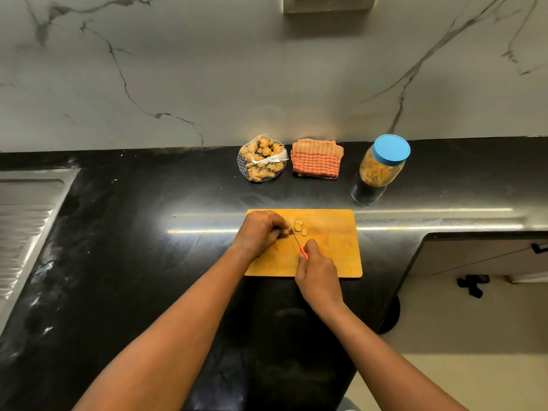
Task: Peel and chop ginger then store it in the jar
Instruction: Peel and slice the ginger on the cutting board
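Right hand (318, 271) grips knife (295, 236); ginger (286, 231) sits pinned under left fingers (277, 229).

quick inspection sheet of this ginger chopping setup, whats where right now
surface: black countertop, glossy; wooden cutting board near its front edge
job's things: ginger slices on the board beside the knife; jar upright behind the board, blue lid on; net bag of ginger by the wall
clutter: folded checked cloth between bag and jar
grips: left hand holds a ginger piece on the board; right hand grips the knife handle
cables: nothing seen
surroundings: marble wall behind, steel drainboard left, pale floor right
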`<state>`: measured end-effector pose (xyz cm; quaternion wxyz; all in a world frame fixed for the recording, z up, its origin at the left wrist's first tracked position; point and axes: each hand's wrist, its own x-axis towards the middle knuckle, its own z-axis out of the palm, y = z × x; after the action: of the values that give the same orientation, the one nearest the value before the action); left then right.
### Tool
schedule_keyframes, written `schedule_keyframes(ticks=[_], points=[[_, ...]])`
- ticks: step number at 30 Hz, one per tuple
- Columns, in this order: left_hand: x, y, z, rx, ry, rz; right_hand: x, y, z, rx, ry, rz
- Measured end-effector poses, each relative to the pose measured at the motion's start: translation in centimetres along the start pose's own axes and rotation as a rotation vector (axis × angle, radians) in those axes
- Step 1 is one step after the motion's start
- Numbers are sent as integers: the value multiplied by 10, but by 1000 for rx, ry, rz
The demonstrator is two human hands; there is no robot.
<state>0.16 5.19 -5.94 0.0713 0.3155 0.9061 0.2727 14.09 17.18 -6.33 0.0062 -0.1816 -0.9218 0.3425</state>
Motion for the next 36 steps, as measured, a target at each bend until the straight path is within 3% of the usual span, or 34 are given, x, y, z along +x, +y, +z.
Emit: schedule_keyframes(ticks=[28, 36], points=[[-3, 2, -4, 5, -1, 10, -3, -2, -6, 2, 13, 83], [-4, 3, -4, 9, -3, 24, -2, -2, -11, 179, -28, 193]])
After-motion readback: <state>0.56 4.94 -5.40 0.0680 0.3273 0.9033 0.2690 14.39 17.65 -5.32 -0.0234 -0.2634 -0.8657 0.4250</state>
